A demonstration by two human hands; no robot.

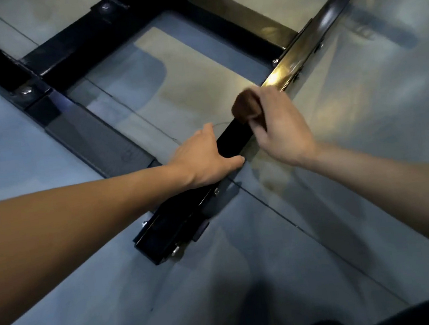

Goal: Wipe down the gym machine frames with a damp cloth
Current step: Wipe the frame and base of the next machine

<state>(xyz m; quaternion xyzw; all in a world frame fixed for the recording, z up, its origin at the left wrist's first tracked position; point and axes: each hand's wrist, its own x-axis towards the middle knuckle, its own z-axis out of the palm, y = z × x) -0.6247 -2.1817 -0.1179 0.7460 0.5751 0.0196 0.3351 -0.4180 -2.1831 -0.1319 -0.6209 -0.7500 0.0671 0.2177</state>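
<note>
The right hand (281,124) bunches a brown cloth (246,107) in curled fingers and presses it on the black base rail (233,141) of the gym machine; the left hand (205,160) rests there, fingers straight, thumb hooked over, likely bracing

Left hand (204,158) lies flat, fingers straight; right hand (279,127) has a curled grip (both arms outstretched).

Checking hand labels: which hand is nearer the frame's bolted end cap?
Left. The left hand rests on the bar just above the end cap; the right hand, holding the cloth, is farther up.
</note>
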